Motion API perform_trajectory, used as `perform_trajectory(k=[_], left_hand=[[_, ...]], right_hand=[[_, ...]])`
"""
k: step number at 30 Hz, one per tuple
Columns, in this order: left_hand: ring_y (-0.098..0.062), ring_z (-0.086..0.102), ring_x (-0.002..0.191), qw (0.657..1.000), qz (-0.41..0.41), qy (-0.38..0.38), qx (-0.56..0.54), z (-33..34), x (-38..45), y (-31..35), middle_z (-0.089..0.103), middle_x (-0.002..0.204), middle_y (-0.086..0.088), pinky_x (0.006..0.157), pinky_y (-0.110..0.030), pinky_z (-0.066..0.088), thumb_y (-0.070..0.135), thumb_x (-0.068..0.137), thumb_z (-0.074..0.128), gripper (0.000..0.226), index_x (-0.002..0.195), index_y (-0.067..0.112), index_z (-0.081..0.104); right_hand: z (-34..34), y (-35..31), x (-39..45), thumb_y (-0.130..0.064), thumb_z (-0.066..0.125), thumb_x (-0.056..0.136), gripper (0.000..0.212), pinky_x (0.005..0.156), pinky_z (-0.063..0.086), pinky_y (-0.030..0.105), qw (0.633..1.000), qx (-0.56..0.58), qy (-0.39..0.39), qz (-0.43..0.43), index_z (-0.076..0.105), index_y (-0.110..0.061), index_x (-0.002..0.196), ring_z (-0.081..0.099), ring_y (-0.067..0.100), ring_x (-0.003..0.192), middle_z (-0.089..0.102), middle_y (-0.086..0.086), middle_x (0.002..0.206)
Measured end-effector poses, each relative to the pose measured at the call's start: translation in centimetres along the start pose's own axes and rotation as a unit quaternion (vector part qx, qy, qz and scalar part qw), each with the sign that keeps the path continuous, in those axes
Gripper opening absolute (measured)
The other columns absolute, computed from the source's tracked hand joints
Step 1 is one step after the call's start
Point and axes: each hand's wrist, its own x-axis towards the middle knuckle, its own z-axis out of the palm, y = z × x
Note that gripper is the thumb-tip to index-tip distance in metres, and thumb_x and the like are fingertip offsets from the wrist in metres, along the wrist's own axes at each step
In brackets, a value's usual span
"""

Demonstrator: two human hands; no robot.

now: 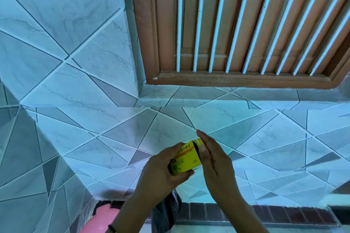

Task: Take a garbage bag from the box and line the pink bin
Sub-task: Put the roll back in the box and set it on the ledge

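Yellow box (186, 159) held aloft, seemingly open.

Tiled wall (75, 73) crowds close behind the yellow box (186, 159); pink bin (102, 219) sits below-left, open air above.

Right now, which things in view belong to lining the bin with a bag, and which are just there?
Job:
yellow box, gripped by left hand, right hand at its flap
dark bag hanging below
pink bin

Just there:
barred window
tiled wall
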Motion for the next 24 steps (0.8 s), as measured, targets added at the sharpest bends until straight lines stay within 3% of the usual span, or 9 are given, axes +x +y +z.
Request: perform_trajectory(k=[4,7,9,11,13,16,19,22,24], left_hand=[[-0.006,0.063,0.085,1.0,-0.005,0.012,0.017,0.1,0.2,0.3,0.066,0.101,0.017,0.076,-0.026,0.055,0.063,0.064,0.066,0.064,0.122,0.039,0.051],[-0.006,0.062,0.079,0.999,-0.011,0.022,0.023,-0.1,0.4,0.6,0.066,0.095,0.016,0.072,-0.021,0.052,0.062,0.063,0.061,0.062,0.12,0.038,0.053],[-0.007,0.063,0.084,0.999,-0.016,0.018,0.031,-0.2,0.6,0.7,0.067,0.102,0.014,0.076,-0.024,0.054,0.057,0.066,0.062,0.06,0.122,0.037,0.052],[-0.008,0.062,0.092,0.998,-0.017,0.014,0.052,-0.4,0.9,0.9,0.065,0.113,0.014,0.082,-0.025,0.054,0.049,0.072,0.067,0.058,0.126,0.036,0.05],[-0.008,0.06,0.1,0.996,-0.01,0.003,0.092,-0.7,1.4,1.1,0.061,0.121,0.014,0.086,-0.024,0.051,0.046,0.076,0.067,0.059,0.13,0.035,0.046],[-0.01,0.056,0.111,0.986,0.008,-0.019,0.166,-0.7,2.1,1.9,0.049,0.135,0.017,0.088,-0.028,0.049,0.049,0.079,0.064,0.065,0.136,0.039,0.035],[-0.014,0.059,0.105,0.983,0.014,0.047,0.176,-0.7,2.2,2.1,0.032,0.142,0.017,0.077,-0.031,0.052,0.045,0.079,0.065,0.073,0.139,0.037,0.025],[-0.019,0.058,0.105,0.986,-0.045,0.136,0.091,-1.0,2.7,1.2,0.04,0.138,0.01,0.08,-0.027,0.046,0.039,0.081,0.066,0.064,0.135,0.029,0.034],[-0.022,0.059,0.098,0.988,-0.051,0.139,0.048,-0.9,4.0,0.7,0.056,0.121,0.009,0.08,-0.021,0.04,0.035,0.083,0.064,0.045,0.124,0.028,0.047]], right_hand=[[0.1,0.1,0.3,-0.06,0.019,0.088,0.042,0.101,0.026,0.007,0.995,-0.063,-0.076,0.002,0.024,-0.055,0.13,0.025,-0.012,0.132,0.03,-0.02,0.148],[0.1,0.3,0.3,-0.077,0.001,0.076,0.069,0.102,0.038,0.026,0.983,-0.149,-0.105,-0.01,0.007,-0.053,0.14,0.019,-0.002,0.137,0.004,-0.02,0.156],[0.1,0.2,0.3,-0.078,-0.002,0.073,0.073,0.097,0.046,0.037,0.975,-0.192,-0.11,-0.009,-0.002,-0.052,0.141,0.023,0.009,0.139,-0.002,-0.016,0.157],[0.4,0.4,0.4,-0.075,0.003,0.077,0.068,0.094,0.048,0.041,0.971,-0.209,-0.112,-0.006,-0.006,-0.053,0.14,0.03,0.016,0.136,0.006,-0.008,0.157],[0.8,1.1,0.5,-0.066,0.018,0.086,0.055,0.087,0.051,0.04,0.979,-0.175,-0.106,0.013,0.005,-0.055,0.138,0.049,0.019,0.118,0.032,0.001,0.143],[1.1,2.1,1.0,-0.054,0.04,0.089,0.035,0.074,0.055,0.04,0.996,-0.033,-0.062,0.049,0.029,-0.056,0.123,0.059,0.017,0.089,0.052,0.0,0.11],[0.2,2.7,2.3,-0.037,0.051,0.089,0.025,0.057,0.057,0.035,0.991,0.099,0.0,0.092,0.042,-0.049,0.109,0.061,0.019,0.064,0.061,0.002,0.093],[-1.4,3.0,4.6,-0.021,0.048,0.095,0.021,0.053,0.055,0.037,0.963,0.223,0.039,0.145,0.045,-0.034,0.111,0.054,0.021,0.055,0.059,0.006,0.086],[-2.0,2.9,6.3,-0.022,0.046,0.096,0.021,0.053,0.055,0.035,0.948,0.268,0.021,0.169,0.044,-0.026,0.116,0.053,0.023,0.058,0.059,0.01,0.089]])
